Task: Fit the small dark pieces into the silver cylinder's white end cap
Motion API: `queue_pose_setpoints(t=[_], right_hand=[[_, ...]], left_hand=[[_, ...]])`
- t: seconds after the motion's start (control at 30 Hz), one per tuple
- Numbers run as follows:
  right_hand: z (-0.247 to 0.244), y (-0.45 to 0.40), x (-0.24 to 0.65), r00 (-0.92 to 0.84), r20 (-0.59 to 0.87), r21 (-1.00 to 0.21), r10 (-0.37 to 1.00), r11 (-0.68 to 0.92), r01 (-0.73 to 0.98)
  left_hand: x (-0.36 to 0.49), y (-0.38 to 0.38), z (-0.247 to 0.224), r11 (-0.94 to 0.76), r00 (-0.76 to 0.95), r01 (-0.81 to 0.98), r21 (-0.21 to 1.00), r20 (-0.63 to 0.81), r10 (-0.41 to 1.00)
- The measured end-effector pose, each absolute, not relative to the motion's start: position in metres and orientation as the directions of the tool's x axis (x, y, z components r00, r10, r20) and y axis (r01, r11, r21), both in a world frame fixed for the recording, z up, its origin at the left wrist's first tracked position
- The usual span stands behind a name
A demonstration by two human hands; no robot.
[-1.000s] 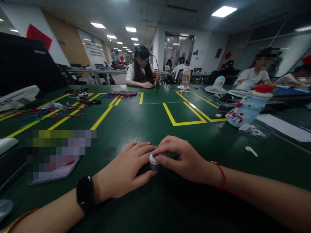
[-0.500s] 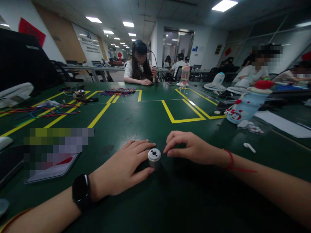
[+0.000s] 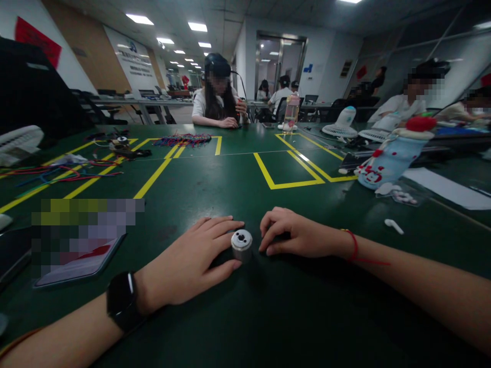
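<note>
A short silver metal cylinder (image 3: 241, 246) stands upright on the dark green table, with small dark holes in its top face. My left hand (image 3: 192, 259) lies low on its left side, holding it between thumb and index finger while the other fingers stretch out behind. To the right of the cylinder, and apart from it, my right hand (image 3: 289, 232) rests with curled fingers, the thumb and index tips close together. Whatever may be between those tips is too small or hidden to make out.
Loose wires (image 3: 69, 171) and a phone-like slab (image 3: 84, 250) lie on the left. A bundle of coloured wires (image 3: 184, 140) sits farther back. At right are a blue bottle (image 3: 395, 158), an earbud (image 3: 394, 226) and paper (image 3: 448, 188). A person (image 3: 217, 102) sits opposite.
The view has shifted slightly, moving most things a little up and left. My right fingertips sit slightly lower beside the cylinder, and my left hand keeps its pose.
</note>
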State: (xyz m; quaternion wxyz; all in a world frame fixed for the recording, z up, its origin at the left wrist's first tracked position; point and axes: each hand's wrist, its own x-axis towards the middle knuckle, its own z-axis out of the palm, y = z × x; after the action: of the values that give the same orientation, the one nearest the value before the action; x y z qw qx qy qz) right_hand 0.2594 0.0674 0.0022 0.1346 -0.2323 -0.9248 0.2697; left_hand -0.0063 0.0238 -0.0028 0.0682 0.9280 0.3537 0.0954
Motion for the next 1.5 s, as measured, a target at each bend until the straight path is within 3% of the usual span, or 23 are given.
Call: queue_pose_setpoints(t=[0.17,0.33,0.5,0.57,0.67,0.8,0.9,1.03,1.13,1.2,1.37,1.5], right_hand=[[0.006,0.067,0.261,-0.861,0.111,-0.58,0.496,0.736,0.349],[0.007,0.068,0.26,-0.793,0.146,-0.799,0.592,0.543,0.259],[-0.007,0.096,0.273,-0.391,0.154,-0.939,0.907,0.257,0.227],[-0.014,0.113,0.284,-0.224,0.2,-0.929,0.954,0.258,0.266],[-0.021,0.133,0.296,-0.133,0.234,-0.918,0.963,0.264,0.297],[-0.019,0.133,0.298,-0.174,0.225,-0.891,0.959,0.275,0.362],[-0.011,0.118,0.29,-0.343,0.191,-0.811,0.92,0.345,0.473],[0.002,0.094,0.276,-0.749,0.084,-0.628,0.657,0.619,0.472],[0.006,0.081,0.267,-0.864,0.075,-0.553,0.497,0.742,0.378],[0.006,0.075,0.263,-0.863,0.095,-0.543,0.495,0.753,0.372],[0.01,0.061,0.244,-0.677,0.289,-0.724,0.677,0.617,0.309],[0.019,0.047,0.223,-0.582,0.404,-0.722,0.706,0.637,0.271]], left_hand=[[-0.006,0.024,-0.003,-0.738,0.733,0.647,0.192,0.109,0.671],[-0.006,0.024,-0.003,-0.741,0.735,0.645,0.188,0.115,0.669],[-0.008,0.024,-0.004,-0.738,0.732,0.641,0.21,0.121,0.67],[-0.009,0.024,-0.004,-0.737,0.731,0.64,0.217,0.121,0.671],[-0.01,0.024,-0.003,-0.734,0.73,0.644,0.217,0.113,0.674],[-0.01,0.024,-0.003,-0.728,0.724,0.65,0.22,0.113,0.681],[-0.009,0.024,-0.003,-0.726,0.721,0.651,0.221,0.117,0.683],[-0.008,0.025,-0.004,-0.729,0.723,0.649,0.219,0.12,0.68],[-0.007,0.025,-0.004,-0.732,0.725,0.645,0.218,0.127,0.677],[-0.006,0.025,-0.004,-0.735,0.728,0.645,0.211,0.125,0.674],[-0.005,0.024,-0.001,-0.745,0.737,0.636,0.2,0.127,0.664],[-0.004,0.023,0.0,-0.747,0.734,0.629,0.216,0.15,0.662]])
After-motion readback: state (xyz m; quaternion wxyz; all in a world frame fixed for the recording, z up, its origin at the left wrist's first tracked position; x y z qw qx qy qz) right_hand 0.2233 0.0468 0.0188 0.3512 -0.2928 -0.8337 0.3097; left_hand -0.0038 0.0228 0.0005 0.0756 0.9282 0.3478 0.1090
